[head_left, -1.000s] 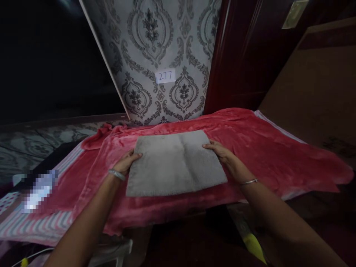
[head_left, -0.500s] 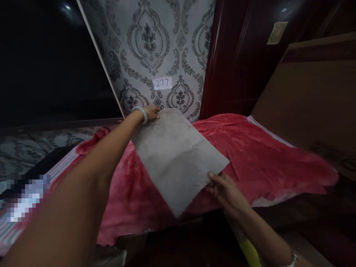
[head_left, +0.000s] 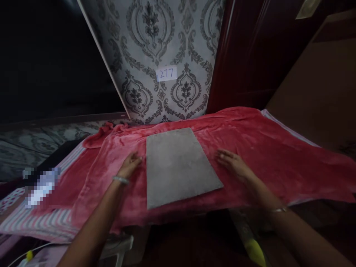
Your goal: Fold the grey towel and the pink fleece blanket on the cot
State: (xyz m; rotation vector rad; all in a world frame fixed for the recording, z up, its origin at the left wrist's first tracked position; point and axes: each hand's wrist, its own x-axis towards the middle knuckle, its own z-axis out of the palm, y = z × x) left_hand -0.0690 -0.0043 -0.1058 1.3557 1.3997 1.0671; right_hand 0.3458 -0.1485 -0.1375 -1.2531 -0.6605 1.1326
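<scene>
A flat grey rectangular sheet (head_left: pixel 179 167), cloth or paper by its look, lies on the red plush blanket (head_left: pixel 250 167). My left hand (head_left: pixel 131 164) hovers just off the sheet's left edge, its fingers loosely bent and holding nothing. On the opposite side, my right hand (head_left: pixel 232 162) is apart from the sheet's right edge, fingers stretched toward it and slightly blurred. Both hands are over the blanket; whether they touch it I cannot tell.
Behind the blanket rises a patterned wall with a paper label (head_left: pixel 166 73) reading 277. A large dark screen (head_left: pixel 52 63) stands at left, a brown cardboard box (head_left: pixel 325 81) at right. Striped fabric (head_left: pixel 41 224) shows under the blanket; a yellow object (head_left: pixel 254 252) is below.
The sheet was held up at a tilt by both hands; now it lies flat on the blanket. Both hands have let go, the left coming nearer. The view has shifted slightly.
</scene>
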